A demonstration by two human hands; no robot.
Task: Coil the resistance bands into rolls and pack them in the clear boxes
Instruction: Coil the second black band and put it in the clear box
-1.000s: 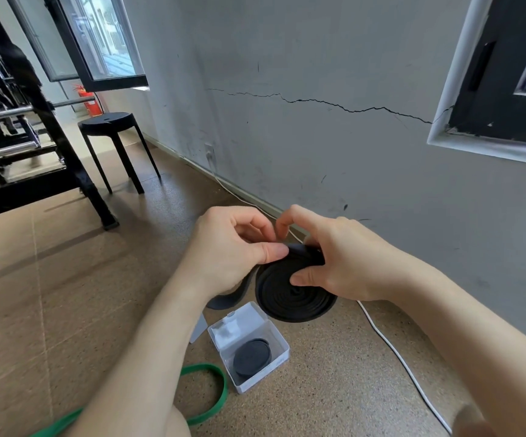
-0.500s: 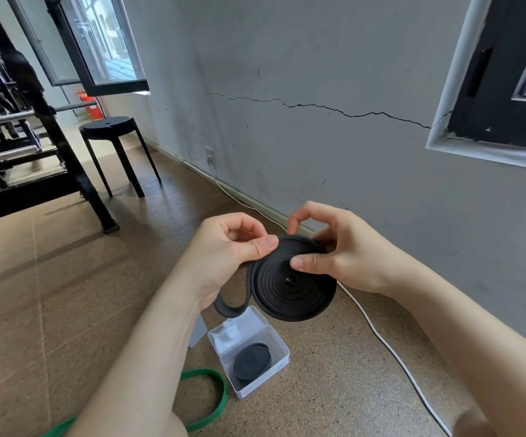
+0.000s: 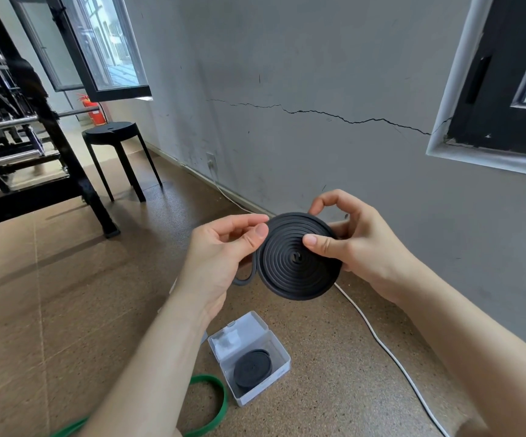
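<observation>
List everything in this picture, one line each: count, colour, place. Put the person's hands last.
coiled band: one, black, held up between both hands
clear box: one, transparent, open on the floor below the hands
packed roll: one, black, inside the clear box
loose band: one, green, on the floor left of the box
cable: one, white, on the floor along the wall
stool: one, black, far left by the wall
metal frame: one, black, left edge
fire extinguisher: one, red, behind the stool
windows: two, dark-framed, one far left, one upper right
left hand: one, bare, pinches the coil's left edge
right hand: one, bare, grips its right side, thumb on its face
</observation>
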